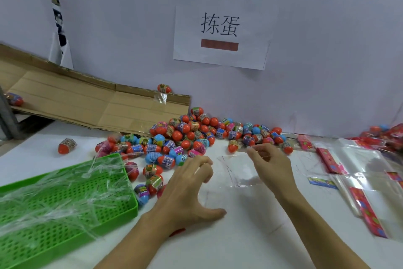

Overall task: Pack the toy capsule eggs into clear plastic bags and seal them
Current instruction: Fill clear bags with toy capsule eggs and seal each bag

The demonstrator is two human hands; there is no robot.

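A heap of toy capsule eggs [196,135], orange, blue and pink with printed wraps, lies against the back wall on the white table. Between my hands a clear plastic bag [235,170] hangs just above the table. My right hand [270,164] pinches the bag's upper edge with thumb and fingers. My left hand [192,190] hovers to the left of the bag, fingers loosely curled and spread, holding nothing. Several eggs [152,179] lie just left of my left hand.
A green perforated tray [122,210] holding crumpled clear film sits at the left. Flattened cardboard [76,98] leans at the back left. Clear bags with red header cards [359,181] are stacked at the right. One egg [66,145] lies apart at the left.
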